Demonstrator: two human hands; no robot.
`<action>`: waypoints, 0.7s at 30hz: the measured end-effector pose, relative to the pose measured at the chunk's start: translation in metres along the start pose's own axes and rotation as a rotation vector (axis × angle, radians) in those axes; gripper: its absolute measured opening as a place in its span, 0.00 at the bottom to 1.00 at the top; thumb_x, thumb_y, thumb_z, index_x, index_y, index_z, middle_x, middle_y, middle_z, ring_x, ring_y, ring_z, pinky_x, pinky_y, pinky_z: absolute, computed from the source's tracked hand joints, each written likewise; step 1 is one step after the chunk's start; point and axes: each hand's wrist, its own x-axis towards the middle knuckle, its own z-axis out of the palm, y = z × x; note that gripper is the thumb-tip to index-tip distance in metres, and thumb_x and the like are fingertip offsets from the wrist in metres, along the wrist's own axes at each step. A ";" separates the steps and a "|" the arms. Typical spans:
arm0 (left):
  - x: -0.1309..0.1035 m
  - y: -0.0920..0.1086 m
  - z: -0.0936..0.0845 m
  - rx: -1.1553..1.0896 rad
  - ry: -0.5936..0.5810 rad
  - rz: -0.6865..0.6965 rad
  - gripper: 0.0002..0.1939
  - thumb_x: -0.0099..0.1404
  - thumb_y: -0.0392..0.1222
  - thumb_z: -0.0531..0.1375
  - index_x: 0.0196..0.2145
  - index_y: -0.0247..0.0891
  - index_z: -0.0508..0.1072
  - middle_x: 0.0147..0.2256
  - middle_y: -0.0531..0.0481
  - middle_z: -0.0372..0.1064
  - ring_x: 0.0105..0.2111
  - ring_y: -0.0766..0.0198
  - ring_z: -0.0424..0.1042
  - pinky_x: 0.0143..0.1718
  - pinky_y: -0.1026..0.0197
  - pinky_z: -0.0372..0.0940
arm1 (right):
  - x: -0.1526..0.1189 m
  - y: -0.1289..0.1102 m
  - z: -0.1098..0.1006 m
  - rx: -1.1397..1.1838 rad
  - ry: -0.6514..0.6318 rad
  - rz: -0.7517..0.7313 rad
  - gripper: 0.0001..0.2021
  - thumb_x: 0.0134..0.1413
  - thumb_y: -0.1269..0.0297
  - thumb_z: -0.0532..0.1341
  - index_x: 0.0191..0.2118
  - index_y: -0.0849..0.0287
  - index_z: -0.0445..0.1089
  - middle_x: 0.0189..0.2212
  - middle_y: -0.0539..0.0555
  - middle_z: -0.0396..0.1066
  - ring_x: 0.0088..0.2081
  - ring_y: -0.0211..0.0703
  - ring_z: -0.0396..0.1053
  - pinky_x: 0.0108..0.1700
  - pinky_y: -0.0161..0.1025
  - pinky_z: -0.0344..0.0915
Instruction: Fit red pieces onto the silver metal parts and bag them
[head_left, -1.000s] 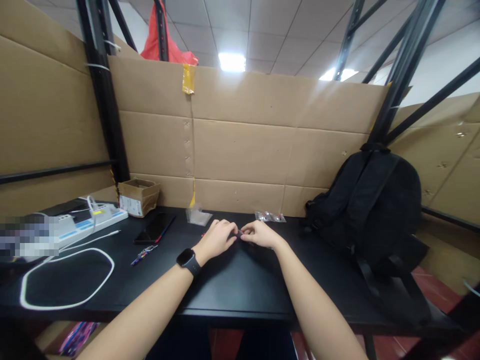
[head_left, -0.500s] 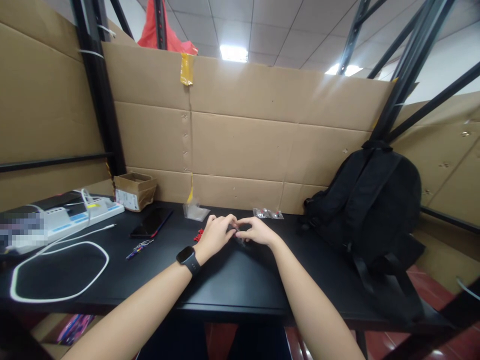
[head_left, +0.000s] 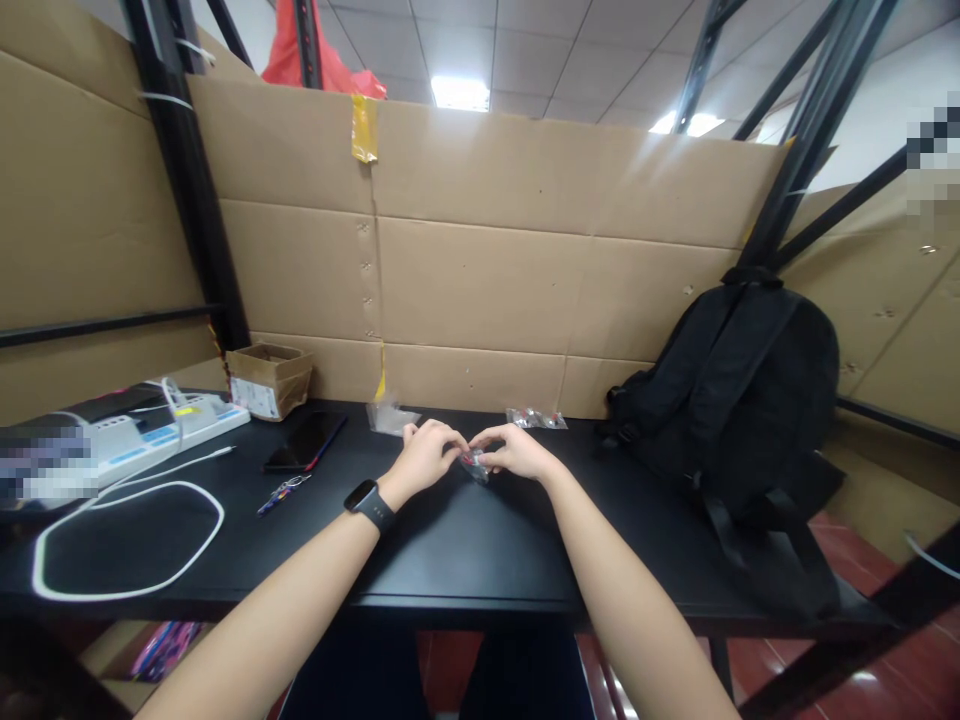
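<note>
Black tabletop, near back edge: left hand and right hand both pinch small clear bag. Judged light, limp, slippery; grip top corners.

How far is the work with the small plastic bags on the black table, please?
Done: nothing finished can be told from this view. In hand: the left hand and right hand together pinch a small clear bag with red bits inside, just above the black table. Left: a second small bag of parts and a flat clear bag lie untouched by the cardboard wall.
</note>
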 end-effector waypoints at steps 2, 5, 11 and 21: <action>0.000 -0.004 -0.003 -0.028 -0.021 0.019 0.09 0.65 0.39 0.59 0.36 0.47 0.80 0.40 0.49 0.78 0.47 0.54 0.69 0.50 0.49 0.52 | 0.000 0.000 -0.001 0.034 0.015 0.010 0.17 0.48 0.64 0.69 0.45 0.60 0.76 0.37 0.55 0.78 0.27 0.37 0.72 0.31 0.35 0.71; 0.001 -0.009 -0.008 -0.050 -0.045 0.052 0.08 0.64 0.40 0.60 0.35 0.46 0.81 0.41 0.49 0.78 0.48 0.54 0.68 0.49 0.51 0.55 | 0.001 0.002 -0.003 0.074 0.052 0.031 0.17 0.47 0.67 0.69 0.45 0.61 0.75 0.35 0.55 0.78 0.27 0.37 0.72 0.33 0.35 0.71; 0.002 -0.012 -0.012 -0.066 -0.114 0.160 0.07 0.62 0.37 0.62 0.28 0.46 0.80 0.41 0.52 0.77 0.50 0.54 0.65 0.53 0.50 0.53 | 0.004 0.011 -0.006 0.061 0.155 0.043 0.15 0.43 0.74 0.66 0.42 0.61 0.75 0.29 0.52 0.77 0.25 0.37 0.70 0.29 0.34 0.68; 0.002 -0.027 -0.005 0.067 -0.114 0.130 0.23 0.57 0.24 0.51 0.28 0.49 0.82 0.44 0.50 0.76 0.50 0.52 0.62 0.53 0.42 0.51 | -0.001 0.014 -0.021 -0.187 0.347 0.036 0.14 0.46 0.77 0.62 0.41 0.60 0.74 0.28 0.53 0.78 0.28 0.40 0.73 0.30 0.33 0.66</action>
